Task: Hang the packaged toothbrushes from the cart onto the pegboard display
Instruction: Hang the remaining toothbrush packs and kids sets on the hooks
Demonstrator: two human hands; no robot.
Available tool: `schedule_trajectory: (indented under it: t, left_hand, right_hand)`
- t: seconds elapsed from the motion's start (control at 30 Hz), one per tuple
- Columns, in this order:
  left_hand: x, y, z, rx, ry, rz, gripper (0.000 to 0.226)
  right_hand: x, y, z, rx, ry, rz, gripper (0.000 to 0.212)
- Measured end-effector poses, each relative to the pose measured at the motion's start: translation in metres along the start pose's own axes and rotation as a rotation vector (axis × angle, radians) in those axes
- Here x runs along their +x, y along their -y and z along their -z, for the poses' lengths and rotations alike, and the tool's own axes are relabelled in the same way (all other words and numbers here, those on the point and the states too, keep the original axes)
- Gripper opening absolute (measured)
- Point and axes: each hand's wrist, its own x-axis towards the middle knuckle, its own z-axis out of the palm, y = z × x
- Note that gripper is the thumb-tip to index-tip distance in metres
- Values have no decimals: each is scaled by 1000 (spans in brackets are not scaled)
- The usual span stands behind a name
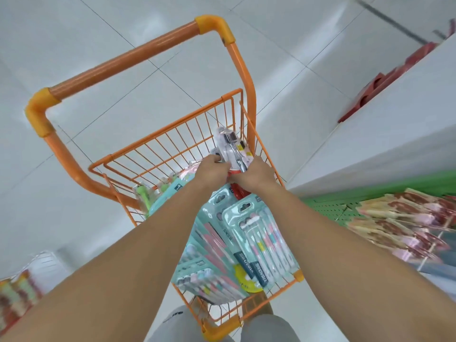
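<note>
Teal toothbrush packs (pixel 261 245) lie nearest me in the orange cart (pixel 172 137). Above them, my left hand (pixel 212 171) and right hand (pixel 254 175) curl their fingers around a clear toothbrush pack (pixel 230 146). The green pegboard (pixel 325 206) stands right.

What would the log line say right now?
both hands: left hand and right hand grip toothbrush pack | above cart | not hung

Orange wire cart (pixel 172 134), teal toothbrush packs (pixel 256 243) with pastel brushes, green pegboard (pixel 328 206), pale grey tiled floor (pixel 98 45)
</note>
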Motion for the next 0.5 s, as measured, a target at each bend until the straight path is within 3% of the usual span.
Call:
schedule_trajectory:
  t: [0.07, 0.17, 0.23, 0.33, 0.43, 0.5]
  left_hand:
    - [2, 1, -3, -17, -13, 18, 44]
    - [0, 5, -2, -226, 25, 33, 39]
    - [-10, 3, 0, -360, 125, -2, 25]
    - [-29, -3, 4, -426, 283, -71, 42]
    - [-45, -7, 14, -426, 290, -147, 45]
    - [-55, -8, 27, -470, 268, -193, 38]
  right_hand:
    - [-6, -5, 5, 138, 57, 42, 58]
    - [-20, -11, 16, 304, 71, 97, 27]
    - [-30, -12, 23, 487, 93, 140, 28]
    - [-44, -9, 32, 676, 111, 192, 41]
    - [-62, 1, 36, 720, 86, 246, 60]
    - [-74, 10, 36, 750, 85, 263, 61]
